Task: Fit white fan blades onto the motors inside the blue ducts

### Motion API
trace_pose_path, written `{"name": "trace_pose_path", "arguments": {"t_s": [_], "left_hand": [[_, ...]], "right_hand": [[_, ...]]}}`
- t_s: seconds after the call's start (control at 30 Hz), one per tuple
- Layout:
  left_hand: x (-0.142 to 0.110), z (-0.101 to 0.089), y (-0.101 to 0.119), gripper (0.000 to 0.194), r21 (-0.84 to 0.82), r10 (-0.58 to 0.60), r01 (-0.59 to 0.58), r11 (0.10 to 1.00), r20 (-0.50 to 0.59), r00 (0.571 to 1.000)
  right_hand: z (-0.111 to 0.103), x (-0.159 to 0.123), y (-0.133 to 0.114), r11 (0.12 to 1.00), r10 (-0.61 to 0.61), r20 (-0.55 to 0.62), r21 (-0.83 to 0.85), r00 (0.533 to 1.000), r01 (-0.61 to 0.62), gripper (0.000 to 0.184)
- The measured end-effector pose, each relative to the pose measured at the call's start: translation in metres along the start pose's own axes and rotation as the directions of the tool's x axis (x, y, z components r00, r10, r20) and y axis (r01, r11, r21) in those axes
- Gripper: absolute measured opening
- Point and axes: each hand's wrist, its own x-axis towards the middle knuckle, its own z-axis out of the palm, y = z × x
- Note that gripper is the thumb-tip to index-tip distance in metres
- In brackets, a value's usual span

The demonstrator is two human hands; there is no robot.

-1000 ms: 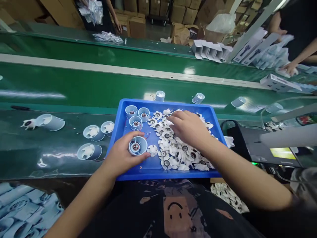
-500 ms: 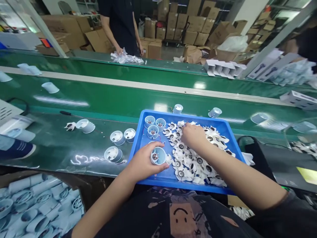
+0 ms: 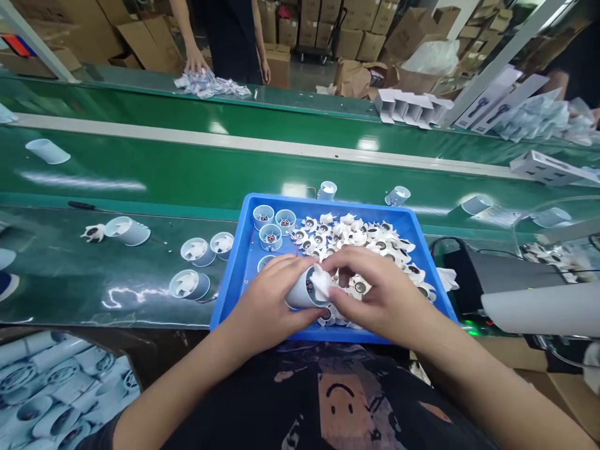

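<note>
My left hand (image 3: 274, 300) is wrapped round a light-blue cylindrical housing (image 3: 299, 294), tilted so its open end faces right. Between the thumb and fingers of my right hand (image 3: 370, 290) is a white fan blade (image 3: 321, 282), held at the mouth of that housing. Some dark and coppery motor parts show inside the mouth. Both hands are above a blue tray (image 3: 234, 262). A pile of white fan blades (image 3: 375, 234) covers the tray's right side. Several upright housings (image 3: 270, 237) stand at its left, one partly hidden by my left hand.
Left of the tray, housings with white blades inside (image 3: 190, 284) stand on the green bench (image 3: 135, 269). A box of blue housings (image 3: 56, 387) lies at lower left. More housings (image 3: 327, 190) rest on the green belt behind. Across it, a person's hand (image 3: 194, 59) touches plastic-wrapped pieces.
My right hand has lifted a fan blade from the pile and brought it left to the housing. My left hand has tilted the housing towards it. The view has shifted slightly.
</note>
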Motion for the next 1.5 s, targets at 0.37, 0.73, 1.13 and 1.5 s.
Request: {"name": "trace_pose_path", "arguments": {"t_s": [0.37, 0.73, 1.13, 1.5], "left_hand": [[-0.009, 0.01, 0.006, 0.04, 0.179, 0.084, -0.048, 0.983, -0.202, 0.976], [0.0, -0.008, -0.002, 0.059, 0.133, 0.063, -0.053, 0.99, -0.067, 0.996], [0.13, -0.093, -0.112, 0.036, 0.411, -0.472, 0.571, 0.711, -0.323, 0.82], [0.084, -0.139, -0.125, 0.038, 0.359, -0.554, 0.557, 0.749, -0.122, 0.823]], "right_hand": [[0.013, 0.017, 0.005, 0.921, -0.206, 0.033, -0.33, 0.978, 0.206, 0.007], [-0.012, -0.012, -0.004, 0.99, -0.091, 0.103, -0.1, 0.991, 0.101, 0.041], [-0.01, -0.066, 0.036, 0.971, -0.163, -0.359, -0.223, 0.919, 0.085, 0.017], [-0.023, -0.081, 0.042, 0.952, -0.193, -0.404, -0.296, 0.894, 0.071, 0.018]]}}
